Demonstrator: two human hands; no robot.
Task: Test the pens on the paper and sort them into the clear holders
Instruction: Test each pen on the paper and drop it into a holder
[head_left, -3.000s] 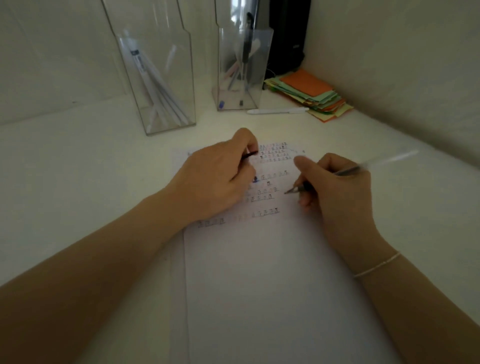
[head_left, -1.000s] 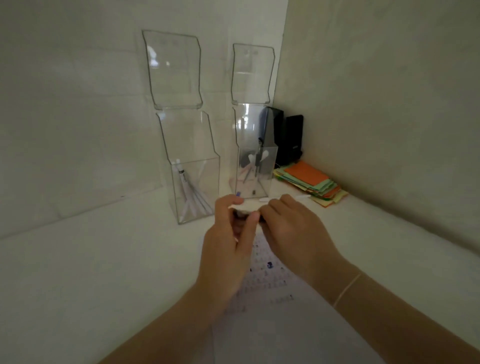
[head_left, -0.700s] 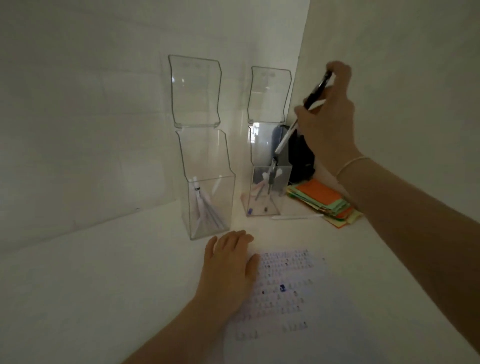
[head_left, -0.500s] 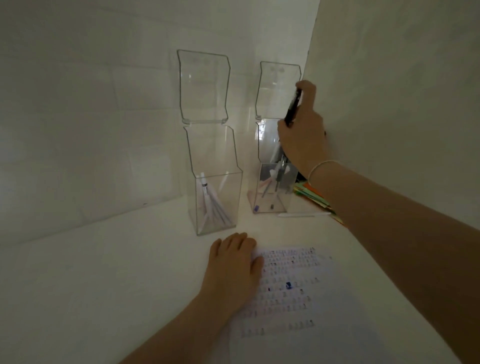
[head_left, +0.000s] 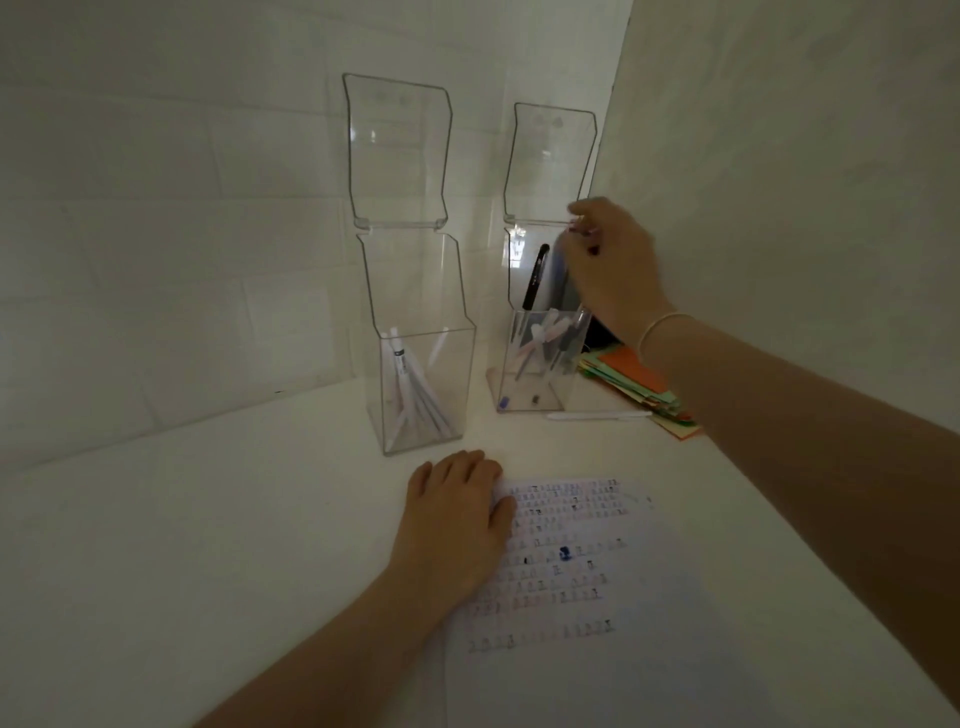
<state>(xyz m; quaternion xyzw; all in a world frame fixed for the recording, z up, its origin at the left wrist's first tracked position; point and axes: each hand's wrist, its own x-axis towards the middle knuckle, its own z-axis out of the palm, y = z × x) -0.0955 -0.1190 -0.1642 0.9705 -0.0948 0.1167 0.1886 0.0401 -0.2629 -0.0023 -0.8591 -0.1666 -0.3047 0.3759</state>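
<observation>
My left hand (head_left: 457, 525) lies flat on the left edge of the paper (head_left: 582, 670), which carries rows of small pen marks. My right hand (head_left: 615, 265) is raised at the mouth of the right clear holder (head_left: 563, 384), its fingers loosely curled and holding nothing. A pen with a black cap (head_left: 536, 275) stands in that holder a little left of the fingers, among several other pens. The left clear holder (head_left: 457, 364) holds several white pens. A white pen (head_left: 597, 414) lies on the desk in front of the right holder.
A stack of coloured paper notes (head_left: 636, 382) with an orange top sheet lies right of the holders, partly under my right forearm. A dark object stands behind the right holder. Walls close in at the back and right. The desk surface (head_left: 208, 519) is white.
My right hand carried the black-capped pen up over the right holder, lowered it in and let go. My left hand moved from the pen to rest flat on the paper.
</observation>
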